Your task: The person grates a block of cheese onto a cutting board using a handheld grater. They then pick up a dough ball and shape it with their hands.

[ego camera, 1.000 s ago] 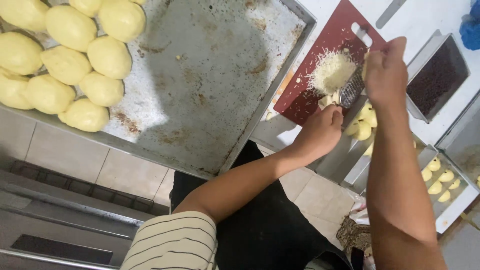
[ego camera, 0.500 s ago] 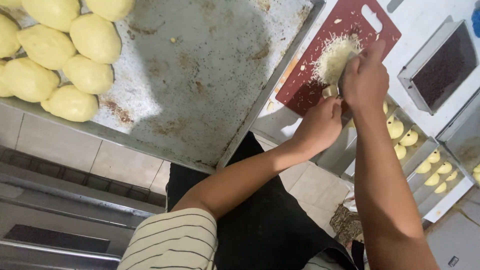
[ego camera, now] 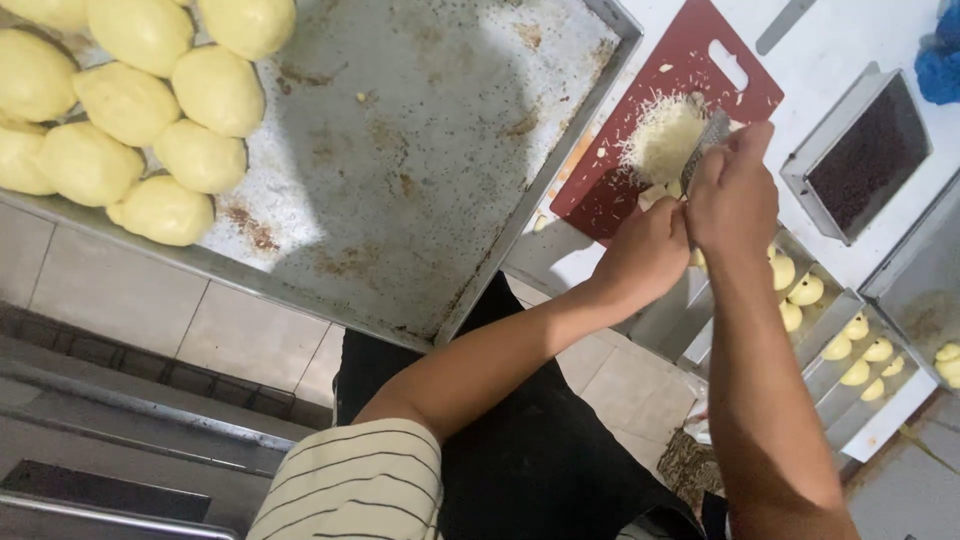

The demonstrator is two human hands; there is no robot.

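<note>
Metal baking tray [ego camera: 420, 200] holds dough balls [ego camera: 150, 110]; right hand [ego camera: 735, 190] clamps a grater [ego camera: 706, 135], left hand [ego camera: 650, 250] grips cheese [ego camera: 655, 193].

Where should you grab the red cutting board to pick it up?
Take the red cutting board by the slot handle at its far end, probably coming from the far side. That cut-out is made for fingers and is bare, while the grated cheese pile, the left hand and the right hand with the grater crowd the near end.
</note>
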